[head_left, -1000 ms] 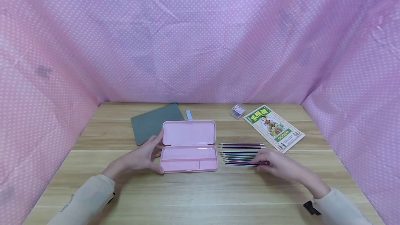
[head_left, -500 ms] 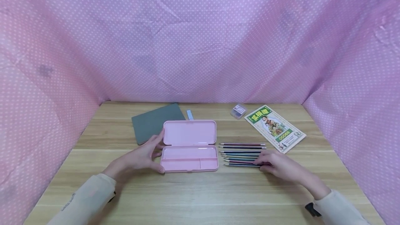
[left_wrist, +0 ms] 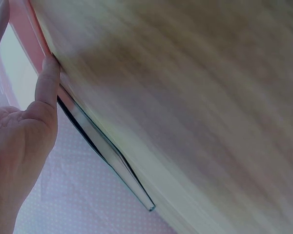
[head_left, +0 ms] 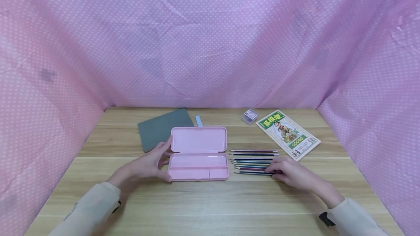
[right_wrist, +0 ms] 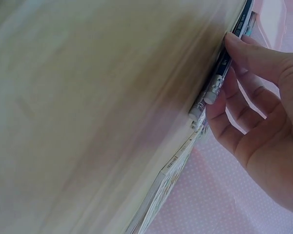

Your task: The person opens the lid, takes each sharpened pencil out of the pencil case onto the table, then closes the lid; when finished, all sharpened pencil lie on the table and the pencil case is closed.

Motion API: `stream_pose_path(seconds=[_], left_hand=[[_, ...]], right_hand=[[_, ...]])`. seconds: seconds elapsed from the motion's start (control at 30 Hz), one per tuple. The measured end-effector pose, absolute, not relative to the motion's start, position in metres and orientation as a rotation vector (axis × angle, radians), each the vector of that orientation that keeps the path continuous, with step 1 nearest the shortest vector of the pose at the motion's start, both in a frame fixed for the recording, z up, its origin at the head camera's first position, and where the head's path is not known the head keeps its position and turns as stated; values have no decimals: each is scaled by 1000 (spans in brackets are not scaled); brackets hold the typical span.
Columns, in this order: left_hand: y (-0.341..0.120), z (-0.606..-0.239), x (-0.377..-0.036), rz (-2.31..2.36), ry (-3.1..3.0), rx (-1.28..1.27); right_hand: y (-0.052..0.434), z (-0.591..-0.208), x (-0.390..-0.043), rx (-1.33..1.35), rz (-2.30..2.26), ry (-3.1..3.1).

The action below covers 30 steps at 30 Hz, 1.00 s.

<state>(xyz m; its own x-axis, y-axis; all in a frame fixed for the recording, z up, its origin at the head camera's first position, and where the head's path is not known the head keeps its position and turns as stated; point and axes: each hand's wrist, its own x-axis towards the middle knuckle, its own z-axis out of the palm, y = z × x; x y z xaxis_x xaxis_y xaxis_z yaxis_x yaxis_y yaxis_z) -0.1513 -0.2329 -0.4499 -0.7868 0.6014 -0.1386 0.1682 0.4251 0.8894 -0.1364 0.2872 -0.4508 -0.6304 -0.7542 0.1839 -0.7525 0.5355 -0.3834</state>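
Observation:
An open pink pencil case [head_left: 198, 139] lies on the wooden table [head_left: 210, 203], lid flat behind its divided tray. My left hand [head_left: 165, 159] spans the case's left end, thumb at the front corner and fingers [left_wrist: 46, 83] straight against the lid's edge. Right of the case several pencils [head_left: 252, 159] lie in a row, tips pointing left. My right hand [head_left: 277, 168] covers the eraser ends of the nearer ones. In the right wrist view its thumb and curled fingers [right_wrist: 234, 112] pinch the end of the nearest pencil [right_wrist: 224, 66], which still lies flat on the table.
A grey notebook [head_left: 157, 128] lies behind the case on the left, with a small blue-white strip [head_left: 198, 120] beside it. A small clear box [head_left: 249, 115] and an illustrated booklet [head_left: 287, 134] sit at the back right. Pink dotted cloth [head_left: 210, 46] walls three sides.
My right hand's fingertips have drawn back slightly to the right along the nearest pencils. The left hand and the case have not moved.

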Motion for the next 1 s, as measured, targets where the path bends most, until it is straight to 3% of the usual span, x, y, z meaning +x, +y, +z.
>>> stream_pose_path(seconds=[0.7, 1.0], left_hand=[[-236, -451, -152, 1393, 2200, 622], [-236, -453, -152, 1373, 2229, 646]], right_hand=[[286, -447, -137, -1275, -742, 2708], [267, -427, -146, -1153, -767, 2832]])
